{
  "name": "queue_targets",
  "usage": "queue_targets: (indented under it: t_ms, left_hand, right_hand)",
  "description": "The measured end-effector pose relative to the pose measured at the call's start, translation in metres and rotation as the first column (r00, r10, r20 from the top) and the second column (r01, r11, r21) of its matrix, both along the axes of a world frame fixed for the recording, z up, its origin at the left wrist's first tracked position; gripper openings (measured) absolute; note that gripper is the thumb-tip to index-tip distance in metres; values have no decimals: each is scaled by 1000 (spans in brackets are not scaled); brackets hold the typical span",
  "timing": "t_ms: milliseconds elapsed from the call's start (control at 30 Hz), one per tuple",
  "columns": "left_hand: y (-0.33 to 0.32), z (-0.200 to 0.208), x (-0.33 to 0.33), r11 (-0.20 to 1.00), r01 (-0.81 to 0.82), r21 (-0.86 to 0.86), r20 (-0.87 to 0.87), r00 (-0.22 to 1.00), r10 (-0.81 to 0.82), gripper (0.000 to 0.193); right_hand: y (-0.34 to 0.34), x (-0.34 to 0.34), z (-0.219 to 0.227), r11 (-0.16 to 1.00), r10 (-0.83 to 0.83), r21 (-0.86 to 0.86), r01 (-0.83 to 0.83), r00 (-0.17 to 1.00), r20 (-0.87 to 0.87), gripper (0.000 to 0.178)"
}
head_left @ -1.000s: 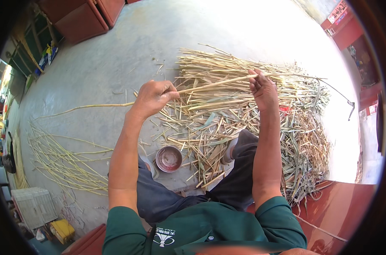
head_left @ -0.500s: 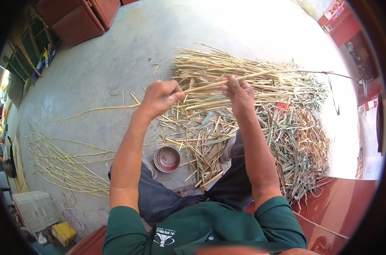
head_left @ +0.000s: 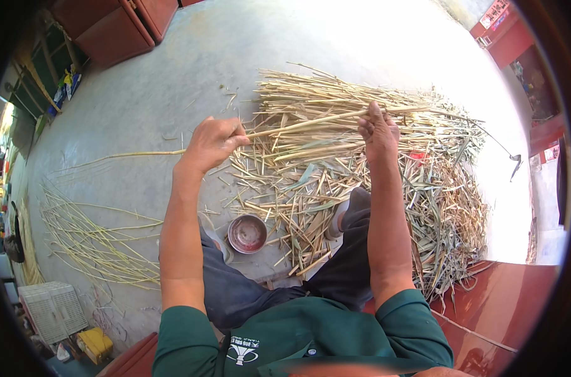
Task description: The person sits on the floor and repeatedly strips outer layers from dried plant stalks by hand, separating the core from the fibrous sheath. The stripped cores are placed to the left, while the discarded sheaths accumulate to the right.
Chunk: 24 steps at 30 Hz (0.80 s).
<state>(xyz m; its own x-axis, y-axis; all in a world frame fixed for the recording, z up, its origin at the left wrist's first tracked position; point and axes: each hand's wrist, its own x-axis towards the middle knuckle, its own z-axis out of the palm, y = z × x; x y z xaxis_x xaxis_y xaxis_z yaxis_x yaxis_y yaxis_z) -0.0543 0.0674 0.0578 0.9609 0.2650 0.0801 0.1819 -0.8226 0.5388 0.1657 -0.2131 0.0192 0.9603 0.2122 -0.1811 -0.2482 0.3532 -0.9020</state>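
Note:
A long pale dry stalk (head_left: pixel 304 124) stretches between my two hands, above the straw heap. My left hand (head_left: pixel 212 144) is closed round it, and its thin end runs out to the left over the floor. Farther right, my right hand (head_left: pixel 380 133) pinches the same stalk between thumb and fingers. Past that hand the stalk goes on to the right and bends down to a dark, leafy tip. Behind it lies a thick bundle of similar stalks (head_left: pixel 323 94), partly covered by my right hand.
Between my feet are broken stalk pieces (head_left: pixel 298 217) and a metal bowl (head_left: pixel 247 234) with a reddish inside. Thin greenish stalks (head_left: pixel 103 242) lie at the left. Husks and leaves (head_left: pixel 446 213) are heaped at the right, beside a red surface (head_left: pixel 487 308). A pale crate (head_left: pixel 53 308) stands lower left.
My left hand has moved left and slightly nearer, my right hand to the right, so the gap between them is wider. Both still hold the stalk, whose leafy right tip has swung.

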Motion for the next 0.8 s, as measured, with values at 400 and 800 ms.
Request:
queue_targets:
  t_ms: [400, 800]
  left_hand:
    - [-32, -43, 42, 977, 121, 177, 363, 914, -179, 10]
    - [11, -50, 23, 996, 19, 84, 1, 1000, -19, 11]
  right_hand:
    - [30, -42, -9, 989, 136, -57, -135, 991, 11, 43]
    - [-39, 26, 20, 960, -270, -37, 277, 953, 139, 32]
